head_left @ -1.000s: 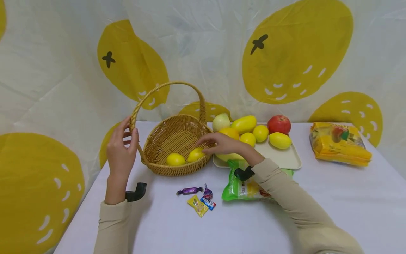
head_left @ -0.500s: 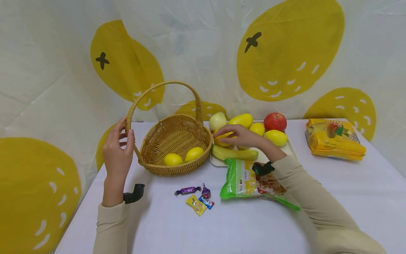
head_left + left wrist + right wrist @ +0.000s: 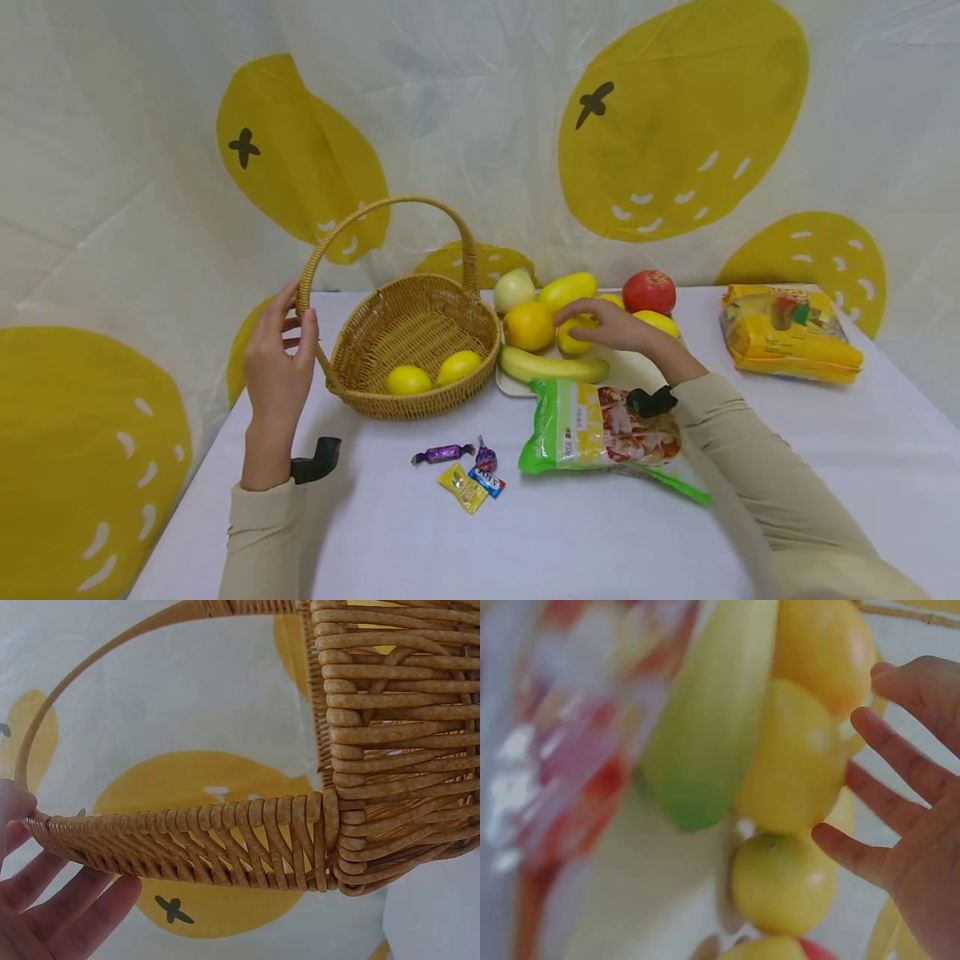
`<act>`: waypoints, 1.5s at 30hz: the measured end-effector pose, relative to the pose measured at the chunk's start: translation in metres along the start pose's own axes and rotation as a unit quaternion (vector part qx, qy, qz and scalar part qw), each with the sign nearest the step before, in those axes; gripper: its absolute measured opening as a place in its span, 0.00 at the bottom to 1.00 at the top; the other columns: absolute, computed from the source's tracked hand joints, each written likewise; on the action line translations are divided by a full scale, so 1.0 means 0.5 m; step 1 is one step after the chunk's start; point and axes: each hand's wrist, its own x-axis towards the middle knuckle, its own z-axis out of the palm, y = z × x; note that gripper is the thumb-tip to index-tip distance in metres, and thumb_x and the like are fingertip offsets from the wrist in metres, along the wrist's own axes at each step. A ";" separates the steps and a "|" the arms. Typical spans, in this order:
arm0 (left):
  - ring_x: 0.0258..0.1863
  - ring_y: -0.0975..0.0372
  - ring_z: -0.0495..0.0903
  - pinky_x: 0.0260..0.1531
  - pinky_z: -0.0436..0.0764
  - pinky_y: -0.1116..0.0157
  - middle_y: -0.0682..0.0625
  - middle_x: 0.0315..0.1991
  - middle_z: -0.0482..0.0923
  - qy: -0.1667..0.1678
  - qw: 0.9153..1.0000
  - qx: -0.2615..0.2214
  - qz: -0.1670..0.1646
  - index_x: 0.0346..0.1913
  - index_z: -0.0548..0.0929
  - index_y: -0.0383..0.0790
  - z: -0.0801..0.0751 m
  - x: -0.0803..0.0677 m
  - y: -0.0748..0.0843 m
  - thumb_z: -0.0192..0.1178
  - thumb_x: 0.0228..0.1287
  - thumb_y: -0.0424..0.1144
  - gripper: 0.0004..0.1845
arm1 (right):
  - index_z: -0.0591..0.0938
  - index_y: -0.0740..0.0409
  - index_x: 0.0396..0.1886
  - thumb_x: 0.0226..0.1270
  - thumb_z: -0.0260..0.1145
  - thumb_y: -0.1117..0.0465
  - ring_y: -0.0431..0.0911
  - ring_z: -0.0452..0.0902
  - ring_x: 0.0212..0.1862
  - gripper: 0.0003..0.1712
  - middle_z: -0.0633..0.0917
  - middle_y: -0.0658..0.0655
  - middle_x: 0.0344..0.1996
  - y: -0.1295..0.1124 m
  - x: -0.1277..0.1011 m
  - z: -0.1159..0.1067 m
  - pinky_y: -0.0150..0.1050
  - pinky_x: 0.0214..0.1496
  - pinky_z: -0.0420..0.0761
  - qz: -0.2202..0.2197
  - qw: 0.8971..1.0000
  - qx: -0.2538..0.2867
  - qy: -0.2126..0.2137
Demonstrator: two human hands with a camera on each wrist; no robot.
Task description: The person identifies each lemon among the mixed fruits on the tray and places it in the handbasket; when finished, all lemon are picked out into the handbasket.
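Note:
On the left, my left hand (image 3: 277, 362) holds the side of the wicker basket's handle (image 3: 330, 237) between thumb and fingers; the left wrist view shows the fingertips (image 3: 124, 892) beneath the cane. Two lemons (image 3: 408, 380) lie in the front of the tilted basket (image 3: 416, 406). Over the fruit tray (image 3: 637, 375), my right hand (image 3: 622, 327) reaches beside a round yellow fruit (image 3: 573, 335) and partly covers it. In the right wrist view its fingers (image 3: 900, 746) are spread apart; whether they touch the fruit, I cannot tell. A banana (image 3: 551, 367) and an orange-yellow fruit (image 3: 529, 326) adjoin that fruit.
Also on the tray are a pale green fruit (image 3: 513, 290), a yellow mango (image 3: 567, 292) and a red pomegranate (image 3: 649, 292). A green-edged snack bag (image 3: 600, 425) lies in front. Wrapped candies (image 3: 463, 487) sit mid-table, and a yellow package (image 3: 789, 333) lies far right.
My right hand has left the second lemon in the basket and moved right, past the orange-yellow fruit, to the round yellow fruit. My left hand stays at the handle.

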 end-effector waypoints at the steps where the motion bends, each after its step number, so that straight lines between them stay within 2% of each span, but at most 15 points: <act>1: 0.38 0.48 0.84 0.35 0.68 0.91 0.37 0.49 0.80 0.000 1.000 -0.002 -0.002 0.65 0.75 0.40 0.000 -0.001 -0.001 0.56 0.71 0.38 0.21 | 0.80 0.69 0.52 0.67 0.61 0.71 0.61 0.71 0.58 0.15 0.81 0.66 0.52 0.005 -0.003 0.000 0.62 0.65 0.68 -0.001 1.000 -0.003 -0.004; 7: 0.38 0.47 0.84 0.35 0.67 0.91 0.37 0.49 0.80 0.000 1.000 -0.004 -0.001 0.65 0.75 0.41 0.000 -0.002 -0.005 0.56 0.71 0.38 0.21 | 0.81 0.70 0.49 0.63 0.61 0.76 0.64 0.67 0.63 0.15 0.76 0.72 0.57 0.023 -0.015 0.000 0.63 0.67 0.65 -0.032 0.999 -0.025 -0.024; 12: 0.39 0.47 0.84 0.35 0.68 0.90 0.38 0.50 0.80 -0.003 1.000 0.004 -0.003 0.66 0.74 0.42 0.001 -0.001 -0.004 0.55 0.71 0.40 0.22 | 0.81 0.69 0.51 0.63 0.66 0.72 0.63 0.69 0.61 0.16 0.79 0.69 0.55 0.025 -0.015 -0.002 0.63 0.66 0.65 -0.048 0.998 -0.034 -0.027; 17: 0.39 0.47 0.84 0.35 0.67 0.91 0.38 0.50 0.80 -0.009 1.000 0.012 -0.007 0.66 0.74 0.41 -0.002 -0.006 -0.004 0.56 0.71 0.39 0.22 | 0.78 0.66 0.58 0.66 0.67 0.64 0.58 0.71 0.58 0.22 0.79 0.65 0.57 0.027 -0.013 0.000 0.58 0.63 0.70 0.002 0.997 -0.034 -0.074; 20: 0.39 0.47 0.84 0.35 0.66 0.92 0.38 0.50 0.80 -0.008 1.000 0.016 -0.004 0.65 0.74 0.40 -0.004 -0.007 -0.004 0.56 0.71 0.39 0.22 | 0.76 0.66 0.61 0.66 0.67 0.63 0.57 0.70 0.58 0.25 0.77 0.65 0.60 0.028 -0.012 -0.001 0.56 0.63 0.71 0.027 0.995 -0.031 -0.087; 27: 0.38 0.47 0.84 0.35 0.66 0.92 0.37 0.49 0.80 0.000 1.000 0.014 0.010 0.65 0.75 0.40 0.000 -0.006 -0.005 0.57 0.70 0.39 0.21 | 0.73 0.68 0.64 0.64 0.68 0.65 0.60 0.67 0.63 0.29 0.75 0.67 0.62 0.029 -0.020 -0.002 0.61 0.68 0.64 0.021 0.995 -0.035 -0.088; 32: 0.39 0.47 0.84 0.35 0.67 0.92 0.37 0.49 0.80 -0.001 1.000 0.013 0.009 0.65 0.75 0.40 0.002 -0.005 -0.006 0.57 0.71 0.39 0.22 | 0.76 0.66 0.62 0.63 0.69 0.64 0.58 0.70 0.60 0.27 0.77 0.65 0.60 0.019 -0.018 -0.009 0.60 0.66 0.67 0.001 0.996 -0.059 -0.073; 38: 0.39 0.49 0.84 0.34 0.71 0.88 0.39 0.50 0.81 -0.001 1.000 0.012 0.009 0.66 0.74 0.41 0.003 -0.002 -0.006 0.56 0.71 0.40 0.22 | 0.76 0.61 0.62 0.62 0.70 0.60 0.56 0.72 0.58 0.28 0.78 0.63 0.61 -0.021 -0.014 -0.024 0.57 0.64 0.71 -0.011 0.996 -0.074 -0.047; 43: 0.38 0.47 0.84 0.35 0.68 0.91 0.38 0.49 0.80 -0.003 1.000 0.009 0.013 0.65 0.74 0.40 0.002 -0.001 -0.005 0.56 0.71 0.39 0.22 | 0.76 0.62 0.63 0.62 0.70 0.61 0.56 0.71 0.60 0.29 0.77 0.62 0.62 -0.056 -0.004 -0.017 0.56 0.61 0.72 -0.036 0.997 -0.066 -0.027; 45: 0.38 0.47 0.84 0.35 0.67 0.91 0.37 0.49 0.80 -0.004 1.000 0.008 0.014 0.65 0.74 0.39 0.002 -0.001 -0.005 0.56 0.71 0.39 0.22 | 0.76 0.62 0.63 0.62 0.71 0.62 0.56 0.70 0.58 0.29 0.77 0.63 0.62 -0.070 0.003 -0.007 0.55 0.56 0.74 -0.050 0.997 -0.058 -0.022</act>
